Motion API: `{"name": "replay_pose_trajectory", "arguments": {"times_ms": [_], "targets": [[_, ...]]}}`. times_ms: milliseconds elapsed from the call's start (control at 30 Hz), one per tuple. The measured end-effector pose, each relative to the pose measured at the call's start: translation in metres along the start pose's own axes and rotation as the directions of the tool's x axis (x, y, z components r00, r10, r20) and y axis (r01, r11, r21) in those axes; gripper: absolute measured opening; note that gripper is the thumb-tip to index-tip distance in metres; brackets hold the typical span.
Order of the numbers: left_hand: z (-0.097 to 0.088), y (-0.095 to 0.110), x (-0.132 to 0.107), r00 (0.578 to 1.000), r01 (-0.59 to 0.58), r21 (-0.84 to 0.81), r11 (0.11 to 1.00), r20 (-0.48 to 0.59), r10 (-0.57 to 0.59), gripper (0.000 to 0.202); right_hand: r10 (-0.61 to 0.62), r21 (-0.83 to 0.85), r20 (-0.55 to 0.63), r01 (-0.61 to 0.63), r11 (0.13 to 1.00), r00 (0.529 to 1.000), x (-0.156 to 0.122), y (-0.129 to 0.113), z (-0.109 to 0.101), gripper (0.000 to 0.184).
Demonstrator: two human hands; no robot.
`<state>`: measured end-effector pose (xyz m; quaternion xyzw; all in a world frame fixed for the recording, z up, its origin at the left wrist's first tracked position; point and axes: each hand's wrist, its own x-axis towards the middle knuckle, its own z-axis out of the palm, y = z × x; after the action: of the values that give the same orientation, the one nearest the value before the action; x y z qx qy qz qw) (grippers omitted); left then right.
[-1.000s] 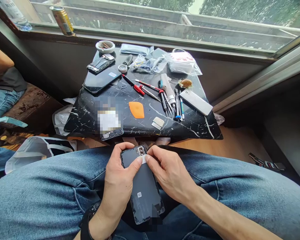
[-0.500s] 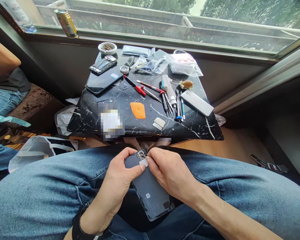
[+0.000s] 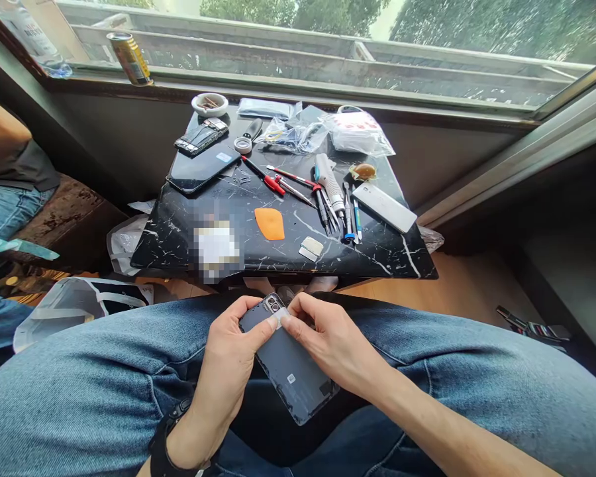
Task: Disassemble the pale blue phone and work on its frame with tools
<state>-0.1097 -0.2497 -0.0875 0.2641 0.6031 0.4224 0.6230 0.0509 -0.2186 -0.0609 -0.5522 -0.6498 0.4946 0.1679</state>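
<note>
Head view: repair at lap level, a dark smartphone (image 3: 291, 371) lying back-up and tilted across blue jeans (image 3: 79, 377), at 6 o'clock from the black marble table (image 3: 169, 248). Left hand (image 3: 226, 351) cradling the phone's upper end, fingers (image 3: 246, 306) curled round its edge, thumb lying across the back. Right hand (image 3: 335, 341) bent over the same end, fingers (image 3: 298, 311) bunched closely at a white strip (image 3: 279, 319) just beside the camera ring (image 3: 273, 305); firm pinch or light press impossible to tell. Back panel in place on the body, strip not yet gone. On the table, at 12 o'clock, a handset with exposed internals (image 3: 201, 138) beside a dark phone (image 3: 203, 169), screen side up. Near 1 o'clock, a silver phone back (image 3: 385, 207) beyond a row of screwdrivers (image 3: 328, 205). Orange pry pick (image 3: 269, 223) at the table's centre, untouched by either hand. Pixelated patch (image 3: 216, 248) at 11 o'clock from the hands, contents unreadable.
</note>
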Motion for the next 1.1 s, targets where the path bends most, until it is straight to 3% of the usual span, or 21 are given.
{"name": "replay_pose_trajectory", "arguments": {"times_ms": [233, 400, 567, 833, 1100], "targets": [[0.0038, 0.0017, -0.0010, 1.000, -0.003, 0.004, 1.000, -0.011, 0.003, 0.036, -0.034, -0.080, -0.029, 0.032, 0.996, 0.999, -0.0012, -0.0023, -0.0027, 0.023], [0.0020, 0.0036, 0.0026, 1.000, 0.016, 0.031, 0.999, 0.019, -0.017, 0.034, 0.009, -0.118, 0.018, -0.007, 0.993, 1.000, -0.0017, -0.0023, -0.0065, 0.020], [0.0000, 0.0060, 0.0044, 0.994, 0.070, 0.067, 0.995, 0.079, -0.075, 0.028, 0.056, -0.030, 0.013, -0.056, 0.998, 0.998, 0.0003, -0.0040, -0.0063, 0.013], [0.0006, 0.0013, 0.0026, 0.998, -0.032, 0.115, 0.993, 0.061, 0.025, 0.029, 0.033, -0.100, -0.072, -0.040, 0.994, 0.997, -0.0016, -0.0001, -0.0006, 0.021], [0.0022, 0.0010, 0.0044, 0.999, -0.030, 0.084, 0.996, 0.046, 0.026, 0.036, 0.075, 0.075, -0.073, -0.069, 0.995, 0.995, 0.0015, 0.0015, -0.0001, 0.013]]}}
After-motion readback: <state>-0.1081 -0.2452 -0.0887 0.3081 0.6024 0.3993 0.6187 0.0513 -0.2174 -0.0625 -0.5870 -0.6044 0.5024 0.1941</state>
